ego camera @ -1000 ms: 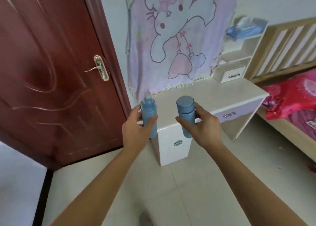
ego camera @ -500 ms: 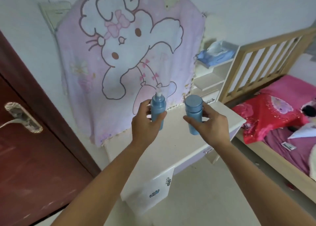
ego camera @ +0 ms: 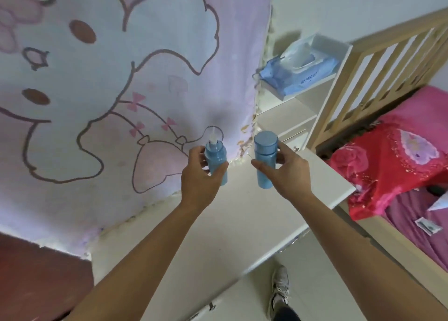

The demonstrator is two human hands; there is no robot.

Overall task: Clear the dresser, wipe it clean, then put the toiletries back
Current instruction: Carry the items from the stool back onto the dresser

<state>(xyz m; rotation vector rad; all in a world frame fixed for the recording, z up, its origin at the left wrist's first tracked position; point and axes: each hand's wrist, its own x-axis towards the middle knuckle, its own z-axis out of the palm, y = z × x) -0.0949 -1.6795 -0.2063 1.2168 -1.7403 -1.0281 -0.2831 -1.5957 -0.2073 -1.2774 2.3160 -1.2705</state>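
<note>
My left hand (ego camera: pixel 201 177) grips a blue spray bottle (ego camera: pixel 216 159) with a white nozzle under a clear cap, held upright. A blue capped bottle (ego camera: pixel 264 159) stands upright in my right hand (ego camera: pixel 287 172). Both bottles hover just above the back part of the white dresser top (ego camera: pixel 232 226), close to the hanging pink cartoon cloth (ego camera: pixel 116 90). The dresser top below them is bare.
A blue pack of wet wipes (ego camera: pixel 298 74) lies on the white side shelf (ego camera: pixel 278 95) at the dresser's right. A wooden bed frame (ego camera: pixel 378 61) with red and pink bedding (ego camera: pixel 392 165) stands to the right. The red door (ego camera: pixel 41 279) is lower left. My shoe (ego camera: pixel 278 289) is on the floor.
I have stepped closer to the dresser; both hands with their bottles now hang over its top near the cloth, and the door has slid out to the lower left.
</note>
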